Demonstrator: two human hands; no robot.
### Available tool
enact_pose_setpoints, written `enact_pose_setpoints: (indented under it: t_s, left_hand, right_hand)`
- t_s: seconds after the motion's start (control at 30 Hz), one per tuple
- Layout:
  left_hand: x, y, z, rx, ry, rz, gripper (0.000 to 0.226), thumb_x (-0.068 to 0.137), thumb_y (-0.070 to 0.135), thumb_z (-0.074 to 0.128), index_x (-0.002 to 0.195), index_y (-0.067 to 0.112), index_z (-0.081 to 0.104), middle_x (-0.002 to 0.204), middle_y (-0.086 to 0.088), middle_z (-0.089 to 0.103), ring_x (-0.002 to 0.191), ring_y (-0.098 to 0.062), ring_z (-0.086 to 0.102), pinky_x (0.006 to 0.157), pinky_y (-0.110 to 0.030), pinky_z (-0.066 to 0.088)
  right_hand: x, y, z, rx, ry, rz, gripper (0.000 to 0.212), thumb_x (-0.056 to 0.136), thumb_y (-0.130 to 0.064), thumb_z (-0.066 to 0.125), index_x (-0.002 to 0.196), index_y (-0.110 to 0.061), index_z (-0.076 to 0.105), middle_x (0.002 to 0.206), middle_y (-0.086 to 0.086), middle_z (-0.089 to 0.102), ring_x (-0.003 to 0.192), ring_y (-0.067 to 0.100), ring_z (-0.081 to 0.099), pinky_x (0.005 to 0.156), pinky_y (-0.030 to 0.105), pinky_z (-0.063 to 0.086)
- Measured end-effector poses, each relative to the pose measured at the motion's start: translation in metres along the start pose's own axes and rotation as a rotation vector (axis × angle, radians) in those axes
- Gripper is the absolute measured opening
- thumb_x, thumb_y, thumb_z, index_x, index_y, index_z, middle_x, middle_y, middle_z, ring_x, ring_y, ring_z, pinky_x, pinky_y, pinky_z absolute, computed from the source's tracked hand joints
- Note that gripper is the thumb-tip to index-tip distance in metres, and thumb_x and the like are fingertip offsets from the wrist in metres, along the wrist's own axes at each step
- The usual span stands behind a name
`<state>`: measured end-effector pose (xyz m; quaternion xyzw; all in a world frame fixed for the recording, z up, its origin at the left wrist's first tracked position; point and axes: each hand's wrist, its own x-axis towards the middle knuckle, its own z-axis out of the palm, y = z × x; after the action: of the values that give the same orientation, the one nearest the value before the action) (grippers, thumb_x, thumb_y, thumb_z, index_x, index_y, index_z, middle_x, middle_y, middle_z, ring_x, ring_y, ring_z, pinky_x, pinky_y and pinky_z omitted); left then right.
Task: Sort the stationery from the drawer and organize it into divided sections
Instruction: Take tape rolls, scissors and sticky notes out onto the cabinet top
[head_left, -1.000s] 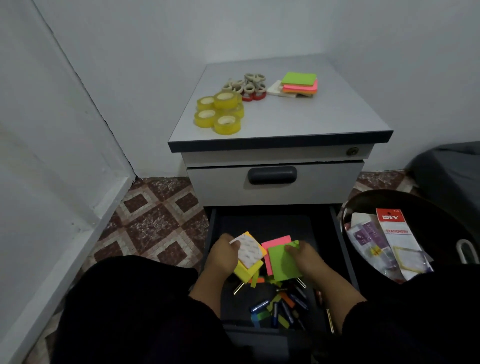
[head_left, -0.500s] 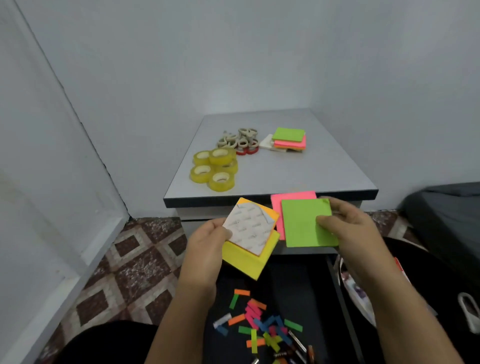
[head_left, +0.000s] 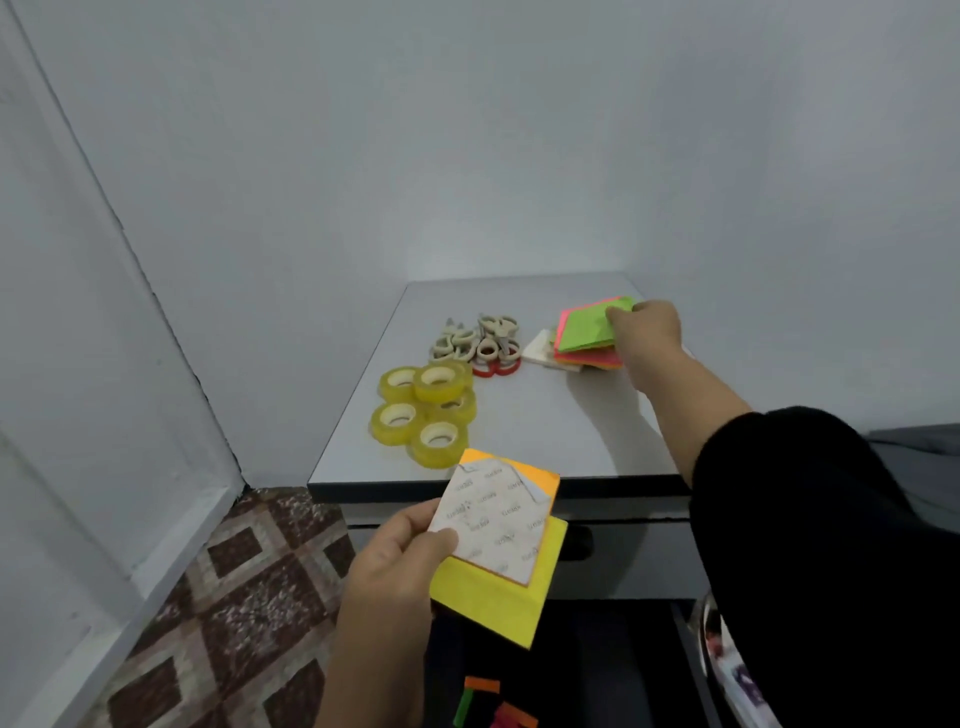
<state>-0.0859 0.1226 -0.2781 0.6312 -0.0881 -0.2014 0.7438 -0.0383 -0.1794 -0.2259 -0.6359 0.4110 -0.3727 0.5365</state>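
At two o'clock on the tabletop (head_left: 545, 426), the right hand (head_left: 647, 332) pinches green and pink sticky notes (head_left: 587, 330) over the sorted pile (head_left: 587, 361). Toward six o'clock, the left hand (head_left: 400, 566) grips more sticky pads (head_left: 498, 551) by their left edge. These pads look light and bendy; holding an edge squarely should keep sheets from fanning.

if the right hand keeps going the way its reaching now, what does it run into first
The right hand, holding green and pink notes, sits right at the sticky-note stack on the cabinet top. Going on, it would probably meet that stack first; the wall lies beyond, though depth is unclear.
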Motion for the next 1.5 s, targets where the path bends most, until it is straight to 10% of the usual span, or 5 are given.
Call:
enact_pose_setpoints:
  t_s: [0.23,0.37,0.53,0.93,1.5]
  left_hand:
    - [0.019,0.017,0.040,-0.027,-0.086,0.071,0.027,0.091,0.000,0.055,0.109,0.018,0.065,0.089,0.001,0.075,0.086,-0.016,0.070,0.071,-0.032,0.051]
    - [0.059,0.029,0.092,0.060,-0.043,0.268,0.029,0.093,0.003,0.053,0.108,0.025,0.063,0.091,0.007,0.071,0.077,-0.003,0.065,0.066,-0.025,0.054]
    - [0.139,0.036,0.154,0.216,0.122,0.418,0.026,0.096,0.009,0.049,0.117,0.009,0.063,0.117,-0.006,0.064,0.111,-0.021,0.057,0.097,-0.033,0.046]
    - [0.185,0.012,0.184,1.136,0.185,0.578,0.040,0.100,0.039,0.034,0.120,0.008,0.051,0.120,-0.015,0.054,0.112,-0.033,0.047,0.087,-0.039,0.036]
    - [0.177,0.011,0.177,0.998,0.074,0.497,0.044,0.081,0.016,0.049,0.123,0.007,0.042,0.117,-0.016,0.055,0.110,-0.037,0.049,0.086,-0.041,0.042]
  right_hand:
    - [-0.002,0.030,-0.022,-0.256,0.023,-0.171,0.024,0.093,-0.008,0.036,0.070,-0.012,0.043,0.073,0.004,0.042,0.079,0.026,0.039,0.057,0.035,0.025]
    - [-0.007,0.041,-0.026,-0.048,-0.076,-0.056,0.061,0.078,-0.007,0.047,0.139,-0.014,0.044,0.118,-0.001,0.055,0.115,0.023,0.053,0.101,0.038,0.043]
    - [-0.004,0.041,-0.021,-0.407,-0.149,-0.149,0.080,0.080,-0.011,0.053,0.150,-0.025,0.017,0.131,0.006,0.055,0.125,0.031,0.045,0.108,0.041,0.030]
    - [0.000,0.043,-0.016,-0.566,-0.141,-0.272,0.087,0.078,-0.045,0.063,0.148,-0.017,0.017,0.124,0.004,0.058,0.125,0.028,0.044,0.100,0.040,0.025]
    - [0.000,0.042,-0.011,-0.759,-0.094,-0.333,0.040,0.094,-0.037,0.045,0.126,-0.015,0.038,0.118,0.010,0.059,0.117,0.029,0.043,0.084,0.038,0.025]
